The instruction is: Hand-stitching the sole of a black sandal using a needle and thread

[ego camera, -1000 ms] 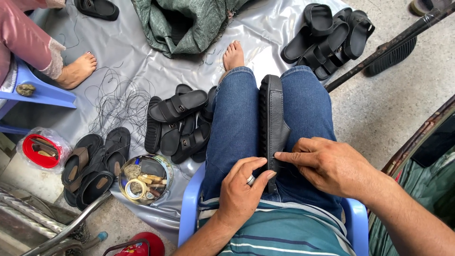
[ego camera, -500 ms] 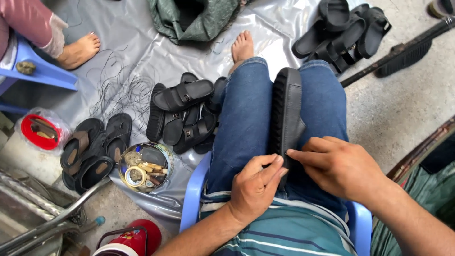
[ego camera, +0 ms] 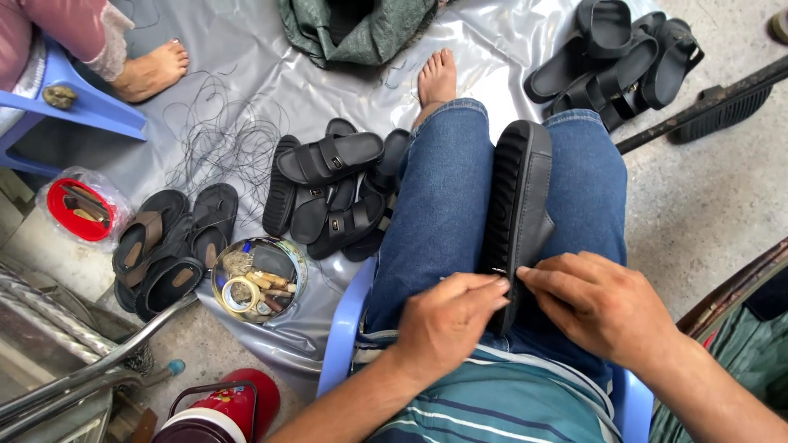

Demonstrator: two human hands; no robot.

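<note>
Now both hands are on one black sandal (ego camera: pixel 519 205), which lies on its edge along the lap, wedged between the two jeans-clad thighs (ego camera: pixel 443 213), sole side facing left. Left hand (ego camera: pixel 447 324) comes in from below, fingers curled, tips pinching the sandal's near end. Right hand (ego camera: pixel 599 303) meets it from the other side, fingertips pressed to the same end, just beside the left ones. Whether anything thin sits between the fingers, I cannot tell.

Count the rest: one bare foot (ego camera: pixel 437 75) of the person on the grey sheet (ego camera: pixel 246 90). Left of the knee, one heap of black sandals (ego camera: pixel 332 193), about six, overlapping too much for a sure count. At top right, a second heap (ego camera: pixel 620 57), four or five. By the sheet's left edge, three brownish sandals (ego camera: pixel 168 246) lie together. One round tin (ego camera: pixel 256 280) of small bits sits just beside them. One tangle of dark thread (ego camera: pixel 217 139) lies on the sheet. One red-lidded tub (ego camera: pixel 78 209) stands at far left, one red flask (ego camera: pixel 217 410) at the bottom. One green bag (ego camera: pixel 357 29) sits at top. Another person's single foot (ego camera: pixel 152 70) rests near a blue chair (ego camera: pixel 78 102), top left.
</note>
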